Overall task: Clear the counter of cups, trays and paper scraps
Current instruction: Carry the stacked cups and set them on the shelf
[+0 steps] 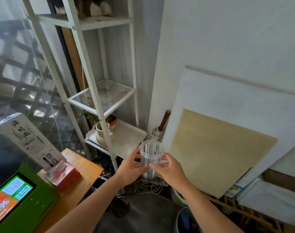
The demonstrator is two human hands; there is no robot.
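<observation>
Item: clear plastic cup (151, 158), upright, being held in the air beyond the end of the wooden counter (79, 179), in front of a white metal shelf unit (99, 91). Left hand (131, 167) is wrapping its fingers round the cup's left side; right hand (166, 167) is gripping the right side, thumbs nearly meeting in front. A cream tray (126, 138) with a pale vase (101, 133) is sitting on the low shelf just behind. A red box (64, 175) and green terminal (22, 199) are resting on the counter.

Clear plastic cup (151, 157), upright, empty, held off the counter.
</observation>
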